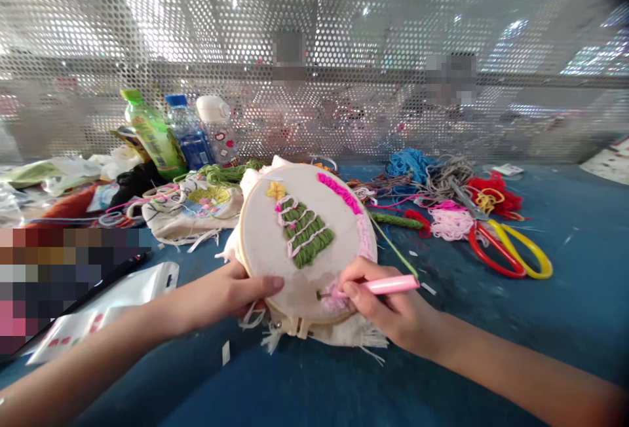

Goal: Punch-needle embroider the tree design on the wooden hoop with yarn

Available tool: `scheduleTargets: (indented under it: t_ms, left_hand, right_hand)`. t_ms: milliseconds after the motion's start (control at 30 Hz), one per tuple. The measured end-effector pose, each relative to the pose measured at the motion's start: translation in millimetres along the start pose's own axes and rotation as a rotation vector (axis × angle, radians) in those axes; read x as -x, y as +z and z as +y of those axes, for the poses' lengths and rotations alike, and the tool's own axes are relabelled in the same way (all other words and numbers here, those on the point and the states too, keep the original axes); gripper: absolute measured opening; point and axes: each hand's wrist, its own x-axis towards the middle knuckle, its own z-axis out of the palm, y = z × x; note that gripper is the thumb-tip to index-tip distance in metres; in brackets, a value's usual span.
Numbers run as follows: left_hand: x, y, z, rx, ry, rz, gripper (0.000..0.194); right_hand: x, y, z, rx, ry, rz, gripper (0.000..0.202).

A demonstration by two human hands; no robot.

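Note:
A round wooden embroidery hoop (246, 243) holds white cloth (265, 243) at the centre, tilted towards me. On the cloth are a green yarn tree (309, 237), a yellow star and a pink yarn arc along the right. My left hand (246, 293) grips the hoop's lower left edge, thumb on the cloth and fingers hidden beneath. Pinched in my right hand (388, 302) is a pink punch needle pen (393, 284), its tip touching the lower part of the cloth beside light pink loops. Green yarn (393, 243) trails from the pen's back end.
Red and yellow scissors (511, 250) lie at right, near yarn bundles (449, 221). Bottles (189, 135) stand at the back left beside plastic bags. Another embroidered cloth (170, 217) lies left of the hoop, with a clear pouch (142, 289) in front. A perforated metal screen (344, 112) stands behind the table.

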Motion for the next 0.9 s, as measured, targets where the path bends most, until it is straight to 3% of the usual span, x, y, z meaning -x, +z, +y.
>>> scheduleTargets:
  t_ms: [100,167,267,333,533,733,900]
  left_hand:
    - [2.5,7.3,-1.3,0.030,0.064,-0.075,0.040]
    - [5.4,9.7,-0.1,0.042,0.129,-0.124,0.040]
    - [6.1,9.7,-1.6,0.032,0.161,-0.137,0.038]
    - [2.5,7.6,-6.6,0.039,0.139,-0.095,0.039]
    - [-11.3,2.2,-23.7,0.076,0.045,-0.049,0.049]
    - [-10.8,5.8,-28.8,0.109,0.041,-0.042,0.050]
    - [2.3,19.8,-15.6,0.140,0.087,-0.039,0.045]
  right_hand:
    - [-7.4,6.9,-5.2,0.143,-0.088,-0.006,0.011]
    - [-12.5,9.7,-8.3,0.164,-0.058,-0.021,0.010]
    - [-17.4,6.4,-9.4,-0.080,0.164,-0.088,0.008]
    - [-18.2,1.3,-6.8,-0.297,0.266,-0.062,0.008]
    - [-13.6,-3.4,3.6,-0.564,0.302,0.174,0.009]
    - [-8.1,0.7,1.3,-0.380,0.245,0.075,0.011]
    - [-5.1,8.1,-4.5,0.064,-0.038,-0.041,0.013]
